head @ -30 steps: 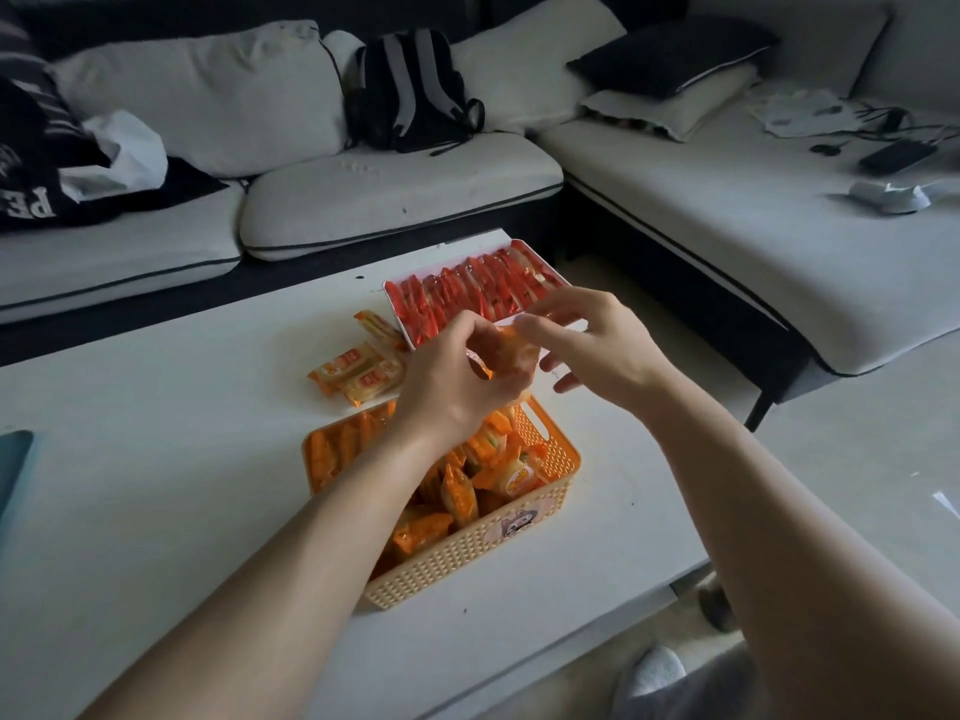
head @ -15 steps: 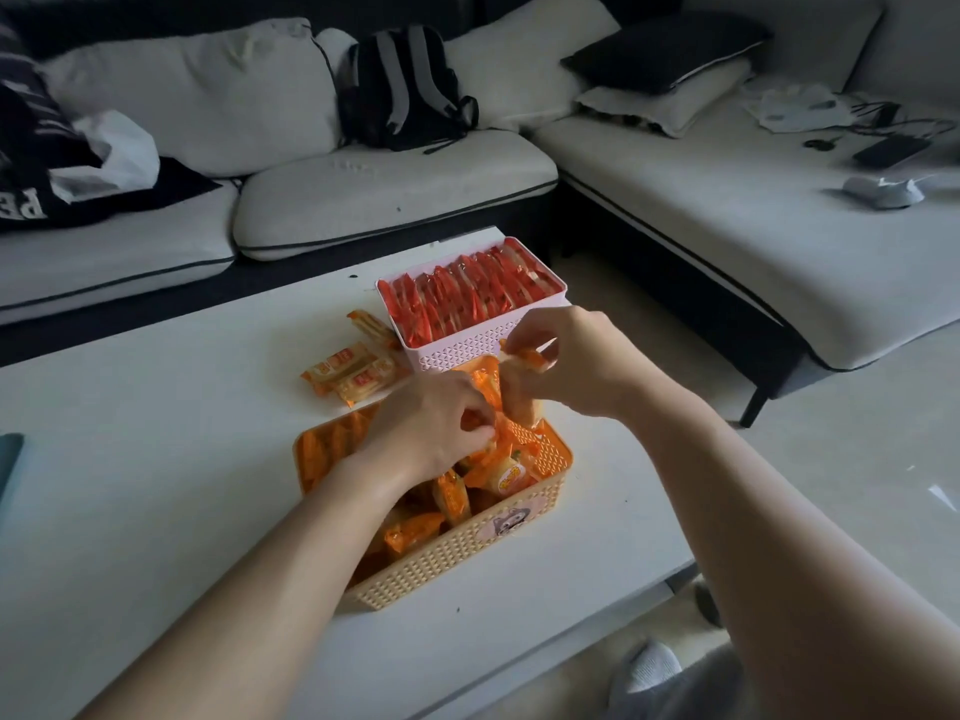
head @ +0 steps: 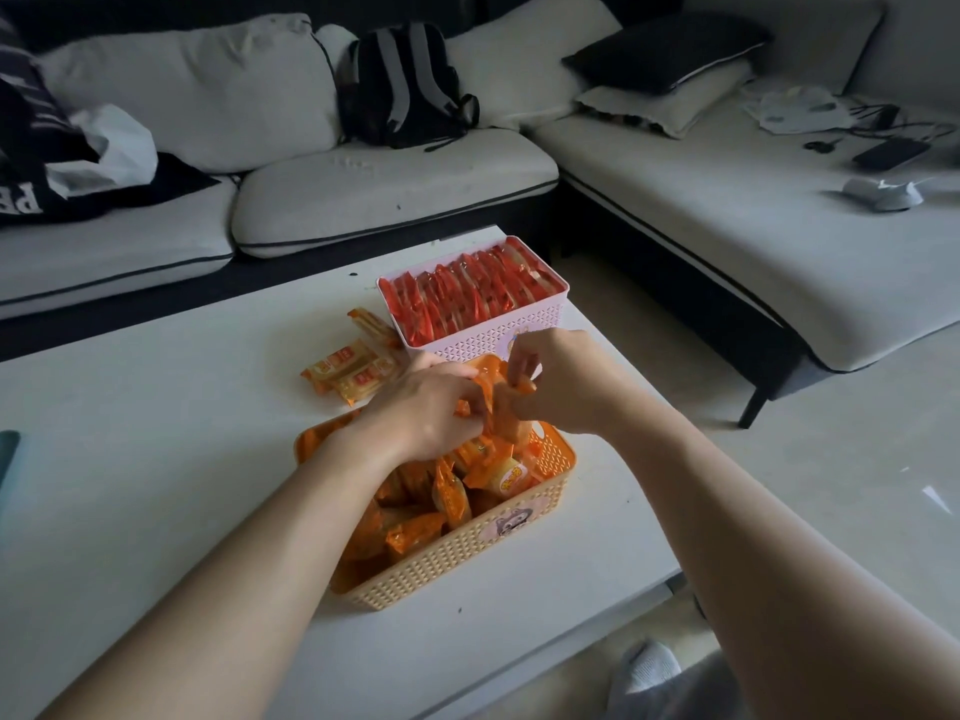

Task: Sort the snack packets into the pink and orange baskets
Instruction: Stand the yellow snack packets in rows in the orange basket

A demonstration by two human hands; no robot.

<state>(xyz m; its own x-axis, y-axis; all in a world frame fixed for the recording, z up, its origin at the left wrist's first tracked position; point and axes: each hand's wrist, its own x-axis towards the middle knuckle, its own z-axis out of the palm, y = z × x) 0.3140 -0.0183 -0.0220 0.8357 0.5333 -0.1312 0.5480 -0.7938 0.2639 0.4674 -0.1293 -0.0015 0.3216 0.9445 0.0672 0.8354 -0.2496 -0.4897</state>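
Late stage, by my read: pink lattice plastic basket (head: 483, 348) at 12 o'clock packed with red foil packets (head: 467, 293), left hand (head: 421, 407) and right hand (head: 563, 389), fingers clamped on orange foil packets (head: 491, 394), over the part-filled orange lattice plastic basket (head: 467, 558), few loose yellow-orange packets (head: 353, 368) waiting on white tabletop (head: 156, 459) at 10 o'clock.

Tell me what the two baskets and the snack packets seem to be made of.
Pink basket: probably moulded plastic, matte, its wall a regular lattice of small holes. Orange basket: likely the same, with a woven-look perforated wall. Snack packets: thin glossy film, plastic or foil, judging by creases and glints.
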